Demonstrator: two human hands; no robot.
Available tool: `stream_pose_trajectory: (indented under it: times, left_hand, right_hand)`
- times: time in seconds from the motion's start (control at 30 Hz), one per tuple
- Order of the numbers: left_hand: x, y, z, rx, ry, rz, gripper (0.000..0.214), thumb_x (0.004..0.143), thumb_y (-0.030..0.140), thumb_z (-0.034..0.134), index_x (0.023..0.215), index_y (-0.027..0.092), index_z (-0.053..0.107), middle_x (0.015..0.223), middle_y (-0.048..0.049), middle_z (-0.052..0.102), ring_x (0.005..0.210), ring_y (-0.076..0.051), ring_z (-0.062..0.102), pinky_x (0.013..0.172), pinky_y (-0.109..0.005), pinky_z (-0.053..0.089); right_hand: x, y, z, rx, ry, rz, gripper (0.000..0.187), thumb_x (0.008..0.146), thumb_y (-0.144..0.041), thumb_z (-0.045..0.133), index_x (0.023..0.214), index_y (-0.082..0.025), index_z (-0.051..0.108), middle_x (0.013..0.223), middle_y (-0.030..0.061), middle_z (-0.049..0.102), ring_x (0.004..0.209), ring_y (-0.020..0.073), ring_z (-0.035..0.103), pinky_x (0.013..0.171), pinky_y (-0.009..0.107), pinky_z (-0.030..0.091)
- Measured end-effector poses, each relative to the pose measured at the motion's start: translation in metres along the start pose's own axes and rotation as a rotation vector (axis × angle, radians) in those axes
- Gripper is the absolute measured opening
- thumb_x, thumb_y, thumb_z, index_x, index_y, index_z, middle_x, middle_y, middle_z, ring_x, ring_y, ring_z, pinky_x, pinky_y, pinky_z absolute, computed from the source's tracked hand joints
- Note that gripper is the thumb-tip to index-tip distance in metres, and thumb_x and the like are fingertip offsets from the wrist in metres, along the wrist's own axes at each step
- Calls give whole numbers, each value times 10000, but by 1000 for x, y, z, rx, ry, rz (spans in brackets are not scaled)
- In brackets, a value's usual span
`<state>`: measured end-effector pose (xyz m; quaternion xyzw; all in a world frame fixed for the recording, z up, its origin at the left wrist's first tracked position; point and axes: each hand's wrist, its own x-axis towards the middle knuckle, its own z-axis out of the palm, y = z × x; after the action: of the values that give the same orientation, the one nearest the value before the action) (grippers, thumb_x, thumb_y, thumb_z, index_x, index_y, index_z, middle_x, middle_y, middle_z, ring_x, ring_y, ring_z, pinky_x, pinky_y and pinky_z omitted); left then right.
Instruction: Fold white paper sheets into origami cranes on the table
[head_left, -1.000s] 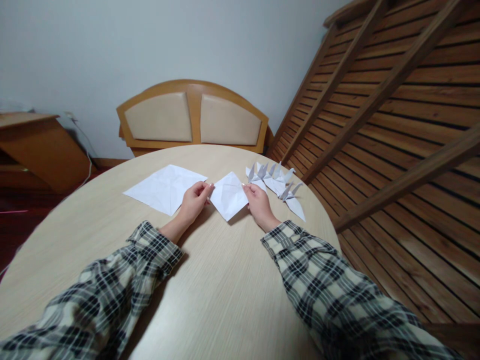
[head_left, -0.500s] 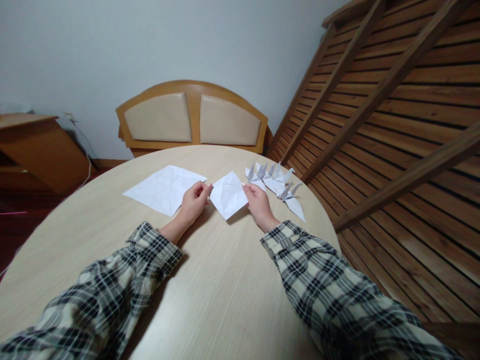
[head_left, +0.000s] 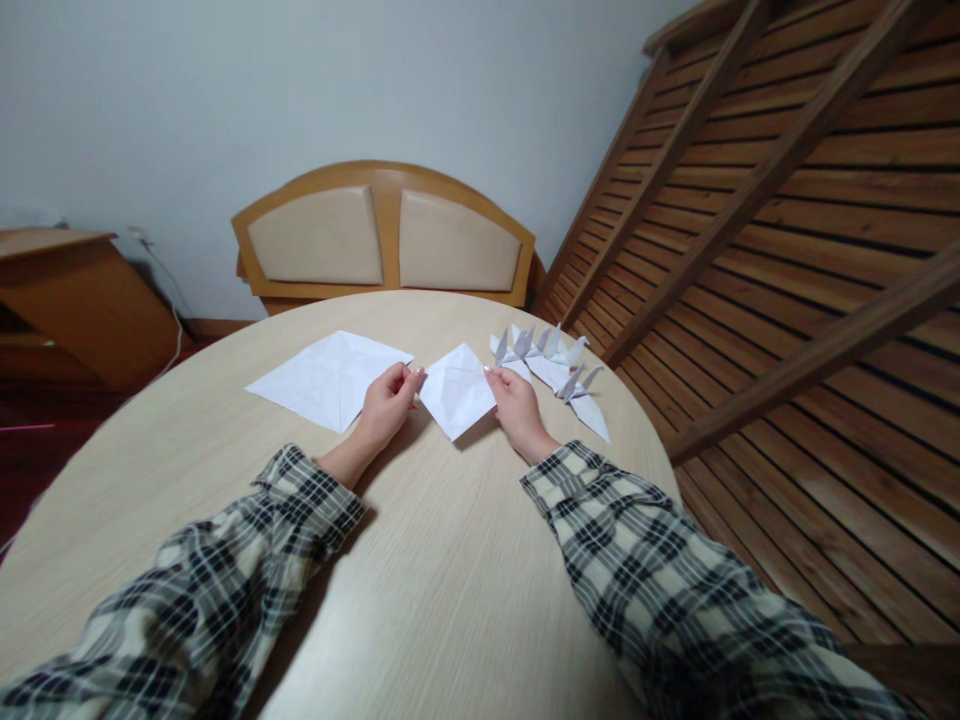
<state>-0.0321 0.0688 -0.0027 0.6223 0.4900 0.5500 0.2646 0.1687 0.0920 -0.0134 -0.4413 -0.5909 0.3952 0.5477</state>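
Between my hands is a folded white paper square (head_left: 456, 392), turned like a diamond and creased across its face. My left hand (head_left: 388, 402) pinches its left corner between thumb and fingers. At the opposite corner, my right hand (head_left: 516, 405) grips the paper with the thumb on top. A larger creased paper sheet (head_left: 315, 378) lies flat on the table to the left, partly behind my left hand. Several folded paper cranes (head_left: 555, 360) stand in a curved row just beyond and right of my right hand.
All the paper is on a round pale wooden table (head_left: 450, 560). Behind it stands a headboard (head_left: 391, 230) with two padded panels against the wall. A slatted wooden frame (head_left: 787, 250) leans along the right side. A brown desk (head_left: 75, 300) stands at far left.
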Motion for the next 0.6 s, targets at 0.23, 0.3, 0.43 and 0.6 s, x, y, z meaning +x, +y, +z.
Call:
stream_pose_trajectory:
  times: [0.23, 0.3, 0.43, 0.6]
  left_hand:
    - [0, 0, 0, -82, -82, -79, 385, 915, 484, 501, 640, 218, 463, 543, 25, 456, 500, -127, 427, 505, -279, 351]
    - [0, -1, 0, -72, -143, -95, 386, 906, 496, 515, 645, 214, 480, 540, 20, 476, 497, -129, 439, 511, -282, 360]
    - [0, -4, -1, -65, -221, -78, 354, 870, 481, 584, 662, 204, 513, 549, 11, 514, 521, -134, 470, 537, -283, 384]
    - [-1, -2, 1, -106, -210, -98, 291, 795, 435, 691, 709, 193, 555, 589, 7, 538, 535, -133, 487, 512, -275, 389]
  right_hand:
    - [-1, 0, 0, 32, 6, 27, 360, 843, -549, 558, 763, -198, 563, 620, -33, 478, 536, 113, 421, 474, 229, 319]
    - [-1, 0, 0, 43, 5, 20, 355, 843, -543, 563, 758, -199, 557, 627, -30, 486, 545, 114, 428, 475, 227, 322]
    - [-1, -1, 0, 50, 0, 15, 349, 845, -539, 562, 755, -202, 548, 639, -28, 489, 545, 114, 430, 470, 229, 321]
    - [-1, -2, 0, 43, 4, 18, 346, 844, -538, 556, 760, -202, 550, 644, -27, 495, 545, 115, 437, 471, 231, 334]
